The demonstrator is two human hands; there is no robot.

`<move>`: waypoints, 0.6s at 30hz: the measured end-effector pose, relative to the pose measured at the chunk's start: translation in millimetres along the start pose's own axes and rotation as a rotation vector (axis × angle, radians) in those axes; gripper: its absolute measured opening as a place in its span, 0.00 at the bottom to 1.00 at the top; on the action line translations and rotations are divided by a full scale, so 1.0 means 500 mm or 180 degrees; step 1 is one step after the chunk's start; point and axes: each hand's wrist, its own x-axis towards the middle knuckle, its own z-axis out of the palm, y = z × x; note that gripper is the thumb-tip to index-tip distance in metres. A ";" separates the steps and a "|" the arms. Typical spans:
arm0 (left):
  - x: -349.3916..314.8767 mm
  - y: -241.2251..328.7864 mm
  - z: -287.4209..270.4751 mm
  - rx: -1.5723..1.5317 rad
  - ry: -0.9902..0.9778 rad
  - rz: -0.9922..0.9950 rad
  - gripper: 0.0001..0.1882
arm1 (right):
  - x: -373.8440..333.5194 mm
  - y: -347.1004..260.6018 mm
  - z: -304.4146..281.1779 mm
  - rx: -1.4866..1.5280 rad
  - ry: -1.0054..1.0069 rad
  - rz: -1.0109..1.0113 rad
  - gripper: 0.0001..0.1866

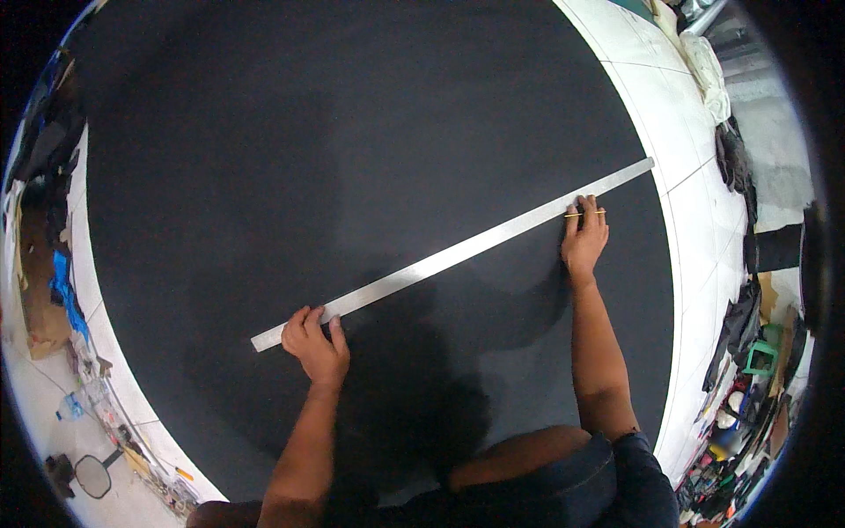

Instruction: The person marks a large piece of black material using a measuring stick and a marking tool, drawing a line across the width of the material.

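Observation:
A long, flat metal ruler lies slantwise across a big black sheet, rising from lower left to upper right. Near its lower left end, my left hand grips it, fingers over the strip and thumb at the near edge. My right hand is toward the far right end, with its fingertips bent onto the ruler's near edge. A thin yellow band or stick crosses those fingers; whether it is worn or held is unclear. My bare knee shows at the bottom, over the sheet.
White floor tiles border the sheet. On the right sit dark cloth, a green plastic stool and heaped clutter. Along the left are a brown board, a blue strip, a clear bottle and a mirror.

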 end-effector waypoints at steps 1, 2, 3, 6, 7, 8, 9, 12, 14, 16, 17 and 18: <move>0.003 0.003 -0.002 -0.0036 -0.0048 0.0047 0.17 | 0.003 0.003 -0.001 -0.0017 0.0013 -0.0005 0.21; 0.005 0.006 -0.005 -0.0072 -0.0098 0.0099 0.18 | 0.005 0.006 -0.002 0.0014 -0.0010 -0.0029 0.21; 0.004 0.009 -0.003 -0.0054 -0.0099 0.0091 0.18 | 0.006 0.008 -0.002 0.0028 -0.0024 -0.0033 0.21; 0.003 0.013 -0.002 -0.0137 -0.0175 -0.0047 0.17 | 0.005 0.012 0.001 -0.0035 0.0058 -0.0071 0.21; 0.004 0.013 -0.001 -0.0158 -0.0166 -0.0045 0.17 | 0.005 0.014 0.002 -0.0035 0.0054 -0.0071 0.21; 0.004 0.013 -0.001 -0.0179 -0.0158 -0.0042 0.17 | 0.006 0.016 0.003 -0.0024 0.0064 -0.0093 0.21; 0.005 0.013 -0.001 -0.0180 -0.0160 -0.0045 0.17 | 0.006 0.016 0.003 -0.0015 0.0073 -0.0118 0.21; 0.005 0.010 -0.003 -0.0217 -0.0142 -0.0004 0.17 | 0.009 0.013 0.002 -0.0008 0.0019 -0.0077 0.20; 0.005 0.003 -0.003 -0.0131 -0.0094 0.0058 0.16 | 0.004 0.006 0.004 0.0029 0.0041 -0.0087 0.20; 0.008 0.006 -0.002 -0.0126 -0.0051 0.0099 0.16 | 0.006 0.004 -0.001 -0.0074 0.0152 -0.0203 0.20; 0.011 0.008 -0.002 -0.0102 -0.0008 0.0142 0.16 | 0.006 0.005 -0.003 -0.0105 0.0171 -0.0183 0.20; 0.016 0.016 0.001 -0.0184 -0.0015 0.0184 0.16 | 0.014 0.022 -0.008 -0.0087 0.0159 -0.0297 0.20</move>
